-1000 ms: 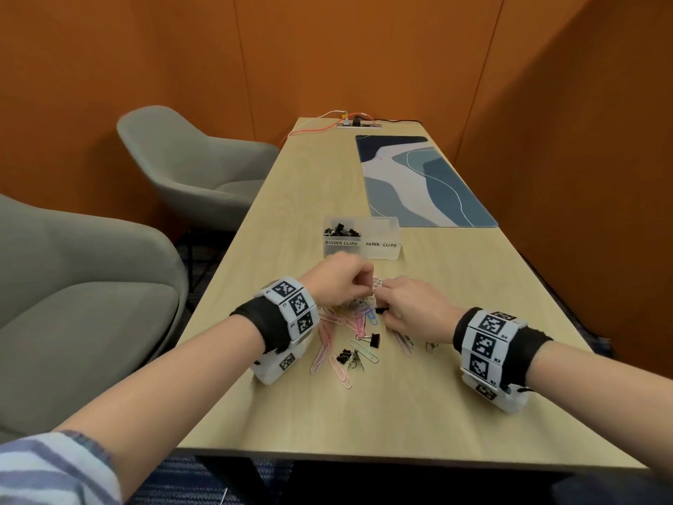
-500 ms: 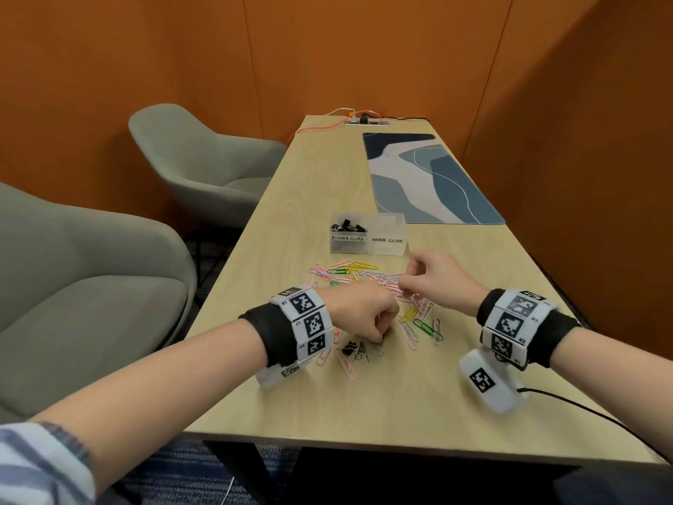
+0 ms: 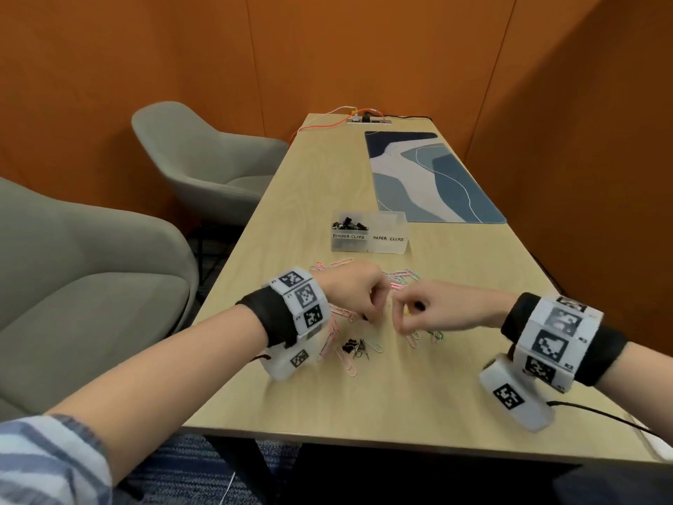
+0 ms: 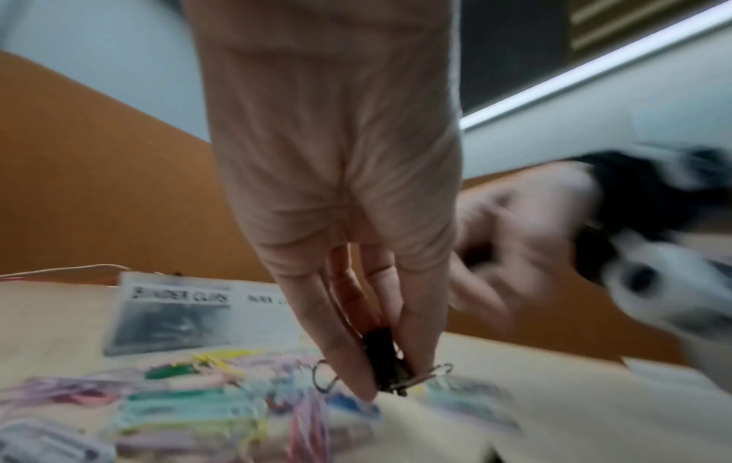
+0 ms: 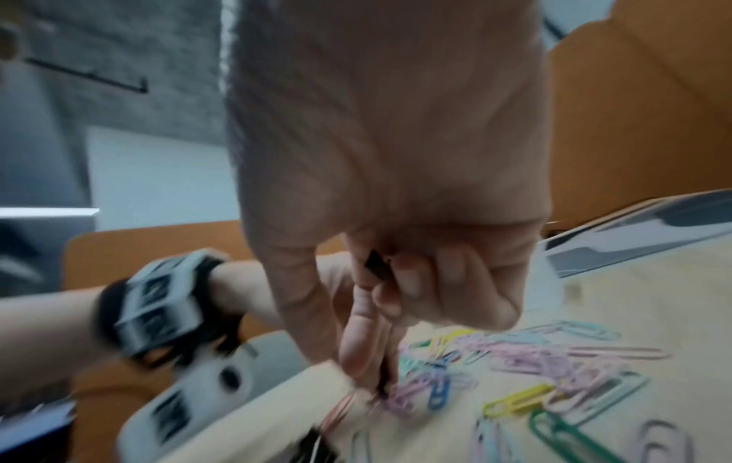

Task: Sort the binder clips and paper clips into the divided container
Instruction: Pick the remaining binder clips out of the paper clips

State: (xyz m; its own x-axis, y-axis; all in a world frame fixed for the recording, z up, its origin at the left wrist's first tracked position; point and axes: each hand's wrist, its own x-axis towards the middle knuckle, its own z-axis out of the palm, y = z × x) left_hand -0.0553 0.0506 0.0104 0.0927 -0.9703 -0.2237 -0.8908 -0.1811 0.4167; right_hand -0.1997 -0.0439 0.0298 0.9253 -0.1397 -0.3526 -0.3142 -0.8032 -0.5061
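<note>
The clear divided container stands mid-table, labelled for binder clips and paper clips; black binder clips fill its left compartment. Coloured paper clips lie scattered in front of it. My left hand reaches down into the pile and pinches black binder clips between thumb and fingers. Close beside it, my right hand is curled, with a small black binder clip tucked in its fingers and its fingertips down among the paper clips. A loose binder clip lies nearer me.
A blue patterned mat lies behind the container on the right. Cables and a power strip sit at the table's far end. Two grey chairs stand to the left. An orange wall runs close along the table's right side.
My right hand has come back from the far side of the pile, toward me and leftward, and now sits next to my left hand. The left hand has stayed low over the clips.
</note>
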